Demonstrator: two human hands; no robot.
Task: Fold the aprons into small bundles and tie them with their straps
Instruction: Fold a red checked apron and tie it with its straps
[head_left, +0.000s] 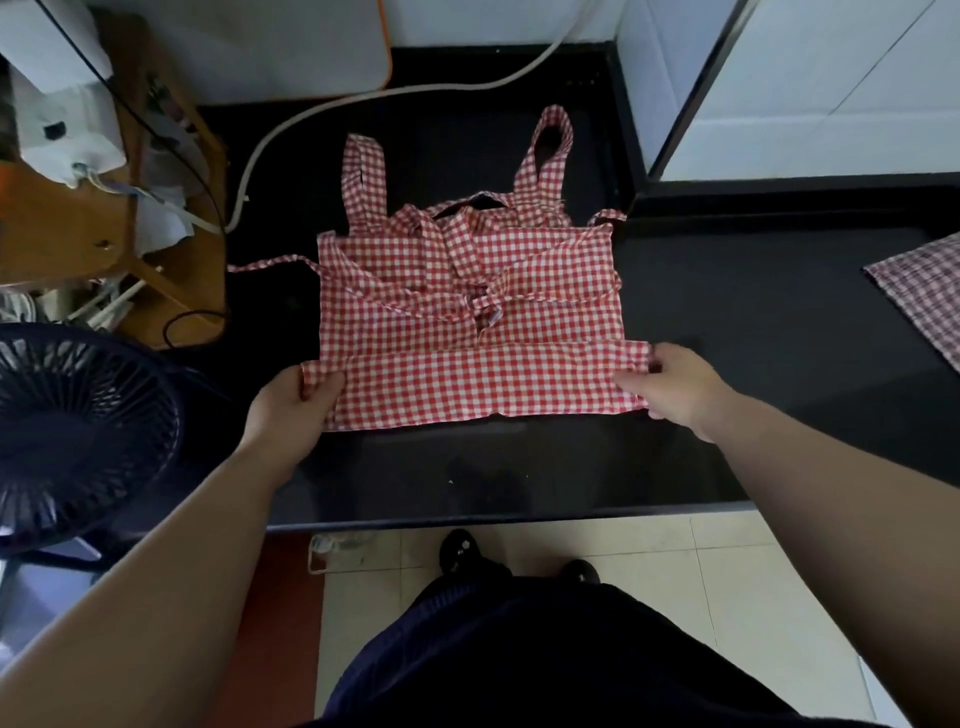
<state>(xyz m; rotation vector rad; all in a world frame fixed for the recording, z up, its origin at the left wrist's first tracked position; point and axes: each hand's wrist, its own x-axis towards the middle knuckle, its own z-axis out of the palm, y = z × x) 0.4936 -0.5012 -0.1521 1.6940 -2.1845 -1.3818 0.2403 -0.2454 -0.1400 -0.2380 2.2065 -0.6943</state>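
The red checked apron (470, 306) is lying flat on the black counter (753, 312), its near edge folded over. The left hand (291, 402) is pinching the fold's left corner, while the right hand (670, 384) is gripping its right corner.

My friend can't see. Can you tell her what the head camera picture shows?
The left hand and right hand grip the near corners of a red-checked apron lying partly folded on a black counter, straps at the far side.

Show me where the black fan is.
In the head view, the black fan sits at the left edge, beside the left hand gripping the red checked apron.
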